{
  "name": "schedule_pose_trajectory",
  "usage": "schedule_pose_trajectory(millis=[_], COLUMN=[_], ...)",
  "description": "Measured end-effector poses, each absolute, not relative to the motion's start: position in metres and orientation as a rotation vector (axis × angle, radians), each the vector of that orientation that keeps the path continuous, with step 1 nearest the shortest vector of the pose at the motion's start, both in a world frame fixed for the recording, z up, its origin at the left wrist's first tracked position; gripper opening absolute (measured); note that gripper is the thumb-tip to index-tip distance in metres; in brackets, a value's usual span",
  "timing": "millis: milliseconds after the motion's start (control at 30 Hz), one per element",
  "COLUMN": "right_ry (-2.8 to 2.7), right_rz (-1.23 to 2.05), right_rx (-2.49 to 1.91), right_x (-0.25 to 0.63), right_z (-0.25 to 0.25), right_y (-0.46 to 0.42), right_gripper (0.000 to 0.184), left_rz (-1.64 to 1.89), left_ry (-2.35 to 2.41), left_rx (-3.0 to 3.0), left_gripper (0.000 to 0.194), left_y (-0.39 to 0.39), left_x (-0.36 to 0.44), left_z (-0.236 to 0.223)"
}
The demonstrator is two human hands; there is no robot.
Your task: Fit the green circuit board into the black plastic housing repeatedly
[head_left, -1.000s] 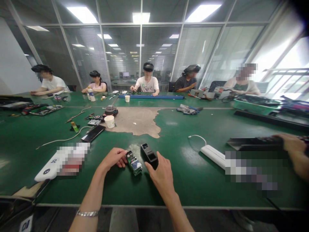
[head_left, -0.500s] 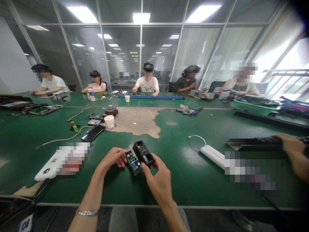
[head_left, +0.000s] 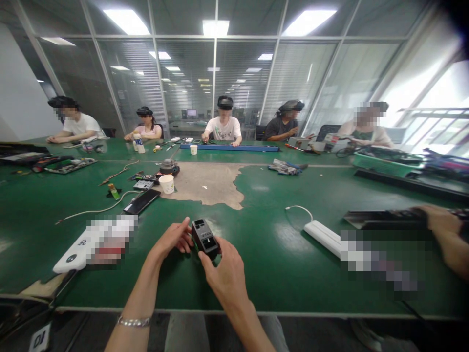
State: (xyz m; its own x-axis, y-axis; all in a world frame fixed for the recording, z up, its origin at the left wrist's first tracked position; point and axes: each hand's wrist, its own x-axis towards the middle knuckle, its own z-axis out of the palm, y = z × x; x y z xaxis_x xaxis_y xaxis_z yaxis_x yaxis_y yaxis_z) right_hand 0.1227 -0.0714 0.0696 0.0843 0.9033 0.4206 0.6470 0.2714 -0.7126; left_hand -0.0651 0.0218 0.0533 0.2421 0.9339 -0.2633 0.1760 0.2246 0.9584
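Note:
A small black plastic housing sits over a green circuit board on the green table mat, right in front of me. My right hand grips the housing from its near side with curled fingers. My left hand rests against the housing's left side, fingers curled on the board, which is almost wholly hidden under the cover.
A white power strip lies to the right. A black phone, a paper cup and a white cable lie to the left. Another person's hand works at the far right. Several people sit across the table.
My right hand picked the black housing up from the mat to the right of the circuit board, carried it left and set it over the board, which my left hand kept in place.

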Motion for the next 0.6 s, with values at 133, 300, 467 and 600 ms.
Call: schedule_pose_trajectory(millis=[133, 300, 467, 600], right_ry=[-1.687, -1.771, -1.759, -1.722], right_rz=[0.299, 0.292, 0.242, 0.250], right_rx=[-1.508, -1.575, -1.575, -1.567], right_x=[0.120, 0.122, 0.123, 0.122], right_z=[0.067, 0.054, 0.048, 0.047], right_y=[-0.069, -0.074, -0.078, -0.077], right_gripper=[0.039, 0.035, 0.043, 0.035], left_rz=[0.765, 0.739, 0.672, 0.683], left_ry=[1.249, 1.301, 1.284, 1.278], left_rx=[1.262, 1.361, 1.451, 1.440], left_gripper=[0.079, 0.076, 0.065, 0.066], left_y=[0.023, 0.025, 0.027, 0.029], left_x=[-0.065, -0.066, -0.068, -0.068], left_z=[0.051, 0.047, 0.046, 0.043])
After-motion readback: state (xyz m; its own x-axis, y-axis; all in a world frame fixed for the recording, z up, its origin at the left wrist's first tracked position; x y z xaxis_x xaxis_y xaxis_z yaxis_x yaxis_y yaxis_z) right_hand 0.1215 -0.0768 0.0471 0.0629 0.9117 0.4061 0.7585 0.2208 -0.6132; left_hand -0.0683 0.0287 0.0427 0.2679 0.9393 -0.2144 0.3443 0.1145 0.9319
